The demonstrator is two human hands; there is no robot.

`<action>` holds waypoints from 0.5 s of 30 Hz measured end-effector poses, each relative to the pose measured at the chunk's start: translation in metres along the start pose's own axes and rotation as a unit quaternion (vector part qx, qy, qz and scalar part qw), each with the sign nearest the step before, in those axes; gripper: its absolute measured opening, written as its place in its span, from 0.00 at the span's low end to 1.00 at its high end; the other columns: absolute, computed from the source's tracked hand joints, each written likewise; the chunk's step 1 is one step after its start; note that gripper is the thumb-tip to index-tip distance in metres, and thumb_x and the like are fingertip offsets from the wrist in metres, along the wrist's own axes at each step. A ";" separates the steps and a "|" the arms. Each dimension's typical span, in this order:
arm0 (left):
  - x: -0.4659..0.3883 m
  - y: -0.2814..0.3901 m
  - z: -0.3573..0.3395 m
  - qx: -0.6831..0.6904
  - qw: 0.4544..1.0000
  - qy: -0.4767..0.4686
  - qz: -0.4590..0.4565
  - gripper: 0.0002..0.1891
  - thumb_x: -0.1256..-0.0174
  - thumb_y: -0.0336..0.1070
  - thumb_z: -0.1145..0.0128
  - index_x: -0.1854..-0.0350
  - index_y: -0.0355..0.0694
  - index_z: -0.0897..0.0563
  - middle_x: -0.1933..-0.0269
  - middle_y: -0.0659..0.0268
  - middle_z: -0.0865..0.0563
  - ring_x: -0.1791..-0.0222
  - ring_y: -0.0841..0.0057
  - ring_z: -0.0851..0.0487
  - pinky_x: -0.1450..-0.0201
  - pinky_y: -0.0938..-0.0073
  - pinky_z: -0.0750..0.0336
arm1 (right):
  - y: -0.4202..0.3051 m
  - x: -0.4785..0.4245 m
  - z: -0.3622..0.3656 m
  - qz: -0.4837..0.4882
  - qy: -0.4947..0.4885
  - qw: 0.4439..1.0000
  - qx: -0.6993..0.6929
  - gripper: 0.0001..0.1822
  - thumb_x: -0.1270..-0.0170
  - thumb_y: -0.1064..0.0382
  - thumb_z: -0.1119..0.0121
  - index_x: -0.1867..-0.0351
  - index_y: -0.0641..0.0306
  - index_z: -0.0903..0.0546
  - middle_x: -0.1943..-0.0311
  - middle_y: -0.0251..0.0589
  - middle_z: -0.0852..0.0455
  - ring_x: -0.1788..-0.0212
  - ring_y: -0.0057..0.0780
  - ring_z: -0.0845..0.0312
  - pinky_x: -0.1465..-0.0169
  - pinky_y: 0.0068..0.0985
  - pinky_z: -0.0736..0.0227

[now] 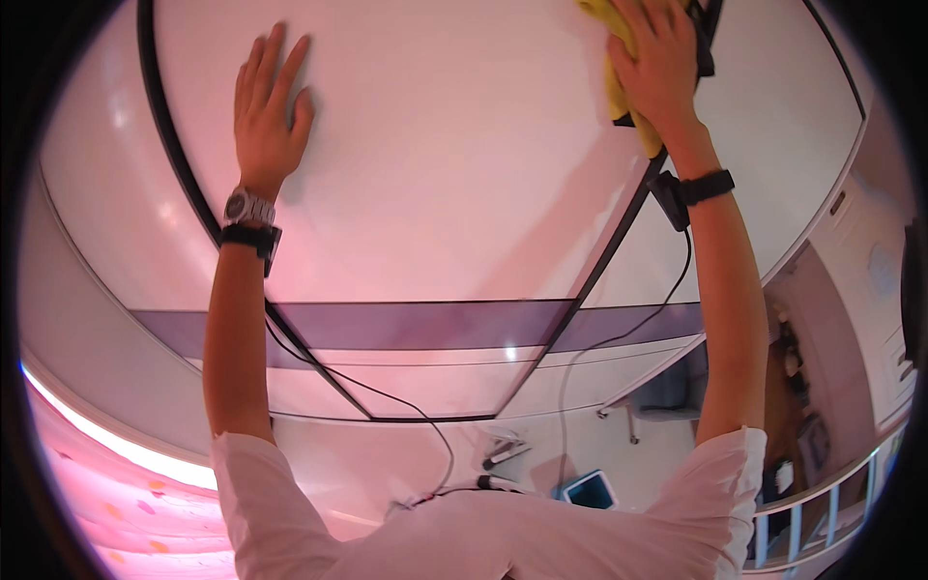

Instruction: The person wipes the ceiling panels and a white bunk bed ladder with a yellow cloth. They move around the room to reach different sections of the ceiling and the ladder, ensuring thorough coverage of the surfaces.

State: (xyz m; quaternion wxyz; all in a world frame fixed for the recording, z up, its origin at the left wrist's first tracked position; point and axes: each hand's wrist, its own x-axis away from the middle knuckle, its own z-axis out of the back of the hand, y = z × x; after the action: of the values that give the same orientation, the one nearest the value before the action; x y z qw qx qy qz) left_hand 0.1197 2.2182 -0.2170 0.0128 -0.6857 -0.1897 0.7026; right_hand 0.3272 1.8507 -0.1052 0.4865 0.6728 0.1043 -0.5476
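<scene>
My left hand lies flat with spread fingers on the white glossy panel of what looks like a wardrobe door. My right hand presses a yellow cloth against the right side of this panel, over its black frame strip. A dark object partly shows behind the cloth and hand; what it is I cannot tell. A purple band crosses the panels lower down. Each wrist wears a black strap, and a metal watch sits on the left one.
Black cables hang from both wrists. On the floor side stand a blue-rimmed bin or box and a chair on castors. A pale railing is at the lower right. Pink patterned fabric glows at the lower left.
</scene>
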 end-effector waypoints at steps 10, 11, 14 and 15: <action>-0.021 0.021 0.007 0.009 1.000 0.003 -0.003 0.27 0.21 0.33 0.56 0.21 0.45 0.27 0.18 0.56 0.33 0.17 0.52 0.40 0.17 0.48 0.46 | 0.009 0.008 -0.007 -0.062 0.032 0.998 0.009 0.39 0.36 0.56 0.30 0.22 0.43 0.31 0.21 0.36 0.36 0.20 0.49 0.46 0.20 0.55 0.45; -0.021 0.025 0.005 0.005 1.000 0.005 -0.001 0.27 0.20 0.33 0.58 0.21 0.43 0.28 0.18 0.55 0.34 0.17 0.51 0.40 0.17 0.49 0.46 | 0.011 0.008 -0.004 -0.062 0.035 0.997 0.006 0.39 0.36 0.55 0.30 0.23 0.43 0.31 0.21 0.37 0.37 0.19 0.49 0.47 0.20 0.56 0.45; -0.023 0.023 0.012 -0.007 1.000 -0.001 0.007 0.26 0.19 0.35 0.59 0.21 0.42 0.29 0.17 0.54 0.34 0.17 0.50 0.40 0.17 0.48 0.46 | 0.011 0.008 -0.010 -0.056 0.089 0.994 -0.013 0.36 0.36 0.55 0.31 0.25 0.48 0.28 0.22 0.41 0.34 0.19 0.51 0.46 0.19 0.53 0.47; -0.026 0.025 0.010 -0.011 1.000 0.001 0.015 0.26 0.18 0.37 0.60 0.21 0.43 0.29 0.17 0.55 0.34 0.17 0.50 0.40 0.17 0.47 0.46 | 0.015 0.006 -0.009 -0.053 0.089 0.994 -0.035 0.36 0.36 0.55 0.32 0.25 0.49 0.28 0.22 0.42 0.33 0.19 0.52 0.46 0.18 0.52 0.47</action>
State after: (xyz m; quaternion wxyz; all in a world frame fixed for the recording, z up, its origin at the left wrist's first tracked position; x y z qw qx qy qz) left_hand 0.1175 2.1858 -0.1995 -0.0050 -0.6890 -0.1868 0.7003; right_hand 0.3452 1.8473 -0.1028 0.4691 0.6949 0.2021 -0.5062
